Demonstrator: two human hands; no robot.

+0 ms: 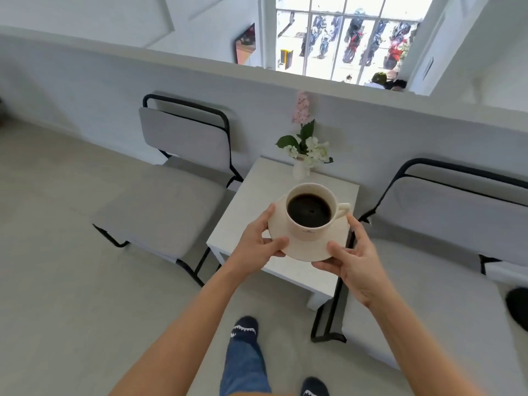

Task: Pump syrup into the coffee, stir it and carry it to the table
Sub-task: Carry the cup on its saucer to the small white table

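A cream cup (310, 232) full of black coffee stands on a cream saucer (307, 248), its handle pointing right. Both are held in the air above the near part of a small white table (251, 201). My left hand (258, 242) grips the saucer's left rim, thumb on top. My right hand (353, 257) grips the right rim the same way. No spoon or syrup bottle is in view.
A white vase of pink and white flowers (304, 151) stands at the table's far edge, against a low white wall. Grey padded chairs with black frames flank the table, one left (171, 178) and one right (445, 230). My feet are on the pale floor below.
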